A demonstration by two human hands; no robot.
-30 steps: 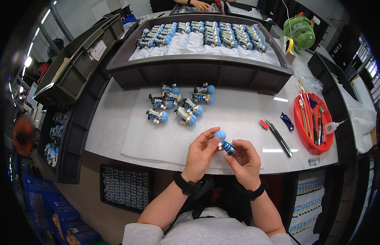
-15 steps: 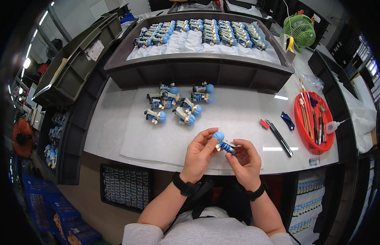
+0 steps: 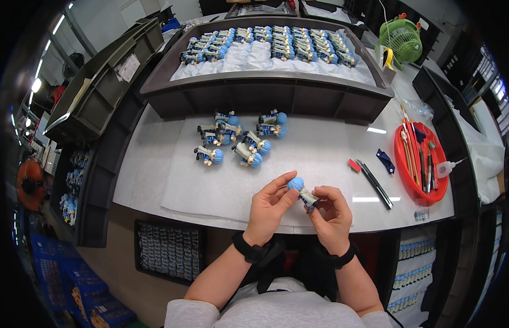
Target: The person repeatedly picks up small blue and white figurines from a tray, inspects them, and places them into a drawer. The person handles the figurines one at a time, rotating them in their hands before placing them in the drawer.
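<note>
Between both hands I hold a small figurine [image 3: 307, 194] with a ribbed light-blue head, a cream back and dark feet, above the table's near edge. My left hand [image 3: 270, 206] pinches it by the head with thumb and fingers. At its feet, my right hand [image 3: 331, 214] grips the lower end, its thumb against the legs. Several like figurines [image 3: 247, 154] lie loosely grouped on the white table [image 3: 211, 188], beyond and left of my hands.
A large grey-brown crate [image 3: 265, 93] at the back holds rows of figurines on white padding. To the right are black pens [image 3: 375, 183], a dark blue piece [image 3: 384, 162], and a red tray [image 3: 447, 188] with brushes and a dropper bottle. A green fan [image 3: 401, 41] stands behind.
The figurine has turned in my fingers: its blue-striped front faced up before, and now its cream back shows. Both hands have shifted very slightly. The other figurines have stayed put.
</note>
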